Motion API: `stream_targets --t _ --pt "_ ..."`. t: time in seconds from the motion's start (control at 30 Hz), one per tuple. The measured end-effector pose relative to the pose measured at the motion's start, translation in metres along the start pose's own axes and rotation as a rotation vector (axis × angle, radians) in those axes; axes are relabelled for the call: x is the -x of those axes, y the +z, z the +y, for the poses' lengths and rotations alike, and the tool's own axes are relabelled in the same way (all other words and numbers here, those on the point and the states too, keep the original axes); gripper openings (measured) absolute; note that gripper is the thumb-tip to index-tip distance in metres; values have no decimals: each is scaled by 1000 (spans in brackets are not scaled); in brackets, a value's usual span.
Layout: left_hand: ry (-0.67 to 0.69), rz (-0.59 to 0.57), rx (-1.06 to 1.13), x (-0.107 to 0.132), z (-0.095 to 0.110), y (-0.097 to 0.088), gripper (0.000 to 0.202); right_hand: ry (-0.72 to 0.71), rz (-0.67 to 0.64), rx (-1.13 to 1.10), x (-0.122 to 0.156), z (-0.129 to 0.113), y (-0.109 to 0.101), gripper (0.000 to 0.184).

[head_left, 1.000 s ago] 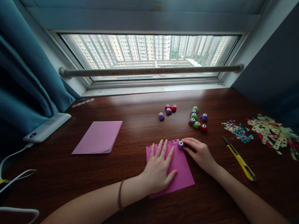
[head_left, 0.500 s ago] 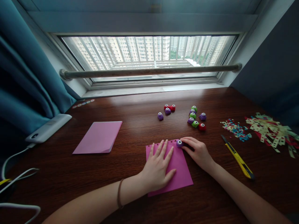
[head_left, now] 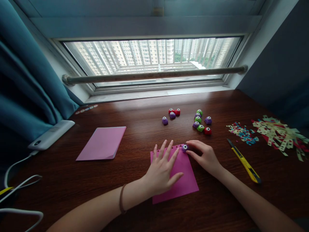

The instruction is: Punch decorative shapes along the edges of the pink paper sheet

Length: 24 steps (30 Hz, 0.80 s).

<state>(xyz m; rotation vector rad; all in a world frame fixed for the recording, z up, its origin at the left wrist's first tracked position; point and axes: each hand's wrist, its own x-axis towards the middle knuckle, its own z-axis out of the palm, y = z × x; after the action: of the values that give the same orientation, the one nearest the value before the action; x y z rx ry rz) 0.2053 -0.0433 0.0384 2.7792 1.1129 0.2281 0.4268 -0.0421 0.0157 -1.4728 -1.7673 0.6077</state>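
A bright pink sheet of paper (head_left: 184, 180) lies on the dark wooden table, with a row of small punched holes along its far edge. Over its left part, my left hand (head_left: 162, 172) is spread with the fingers apart. My right hand (head_left: 205, 157) grips a small purple craft punch (head_left: 185, 148) between thumb and fingers. The punch sits at the paper's far right corner, its white top with a dark star facing up. Whatever part of the paper is inside the punch is hidden.
Several red, purple and green craft punches (head_left: 198, 119) stand farther back. To the right are a yellow utility knife (head_left: 246, 164), a confetti pile (head_left: 242, 132) and punched paper strips (head_left: 277, 133). At left lie a pink paper stack (head_left: 101, 143) and a white power bank (head_left: 51, 134) with cable.
My left hand's fingers have shifted slightly toward the far edge and look a bit more raised. My right hand keeps the punch at the same corner. The view has tilted a little.
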Motion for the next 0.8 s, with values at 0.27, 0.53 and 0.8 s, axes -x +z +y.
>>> stream_targets --t 0.27,0.53,0.8 --pt "34 39 -40 -29 -3 -10 63 187 -15 -157 -26 13 -2 43" --pt "3 60 -17 -37 -17 -5 68 179 -85 -58 -33 10 13 50" --pt "231 74 11 -42 -10 -2 45 248 -114 -58 -38 17 19 47"
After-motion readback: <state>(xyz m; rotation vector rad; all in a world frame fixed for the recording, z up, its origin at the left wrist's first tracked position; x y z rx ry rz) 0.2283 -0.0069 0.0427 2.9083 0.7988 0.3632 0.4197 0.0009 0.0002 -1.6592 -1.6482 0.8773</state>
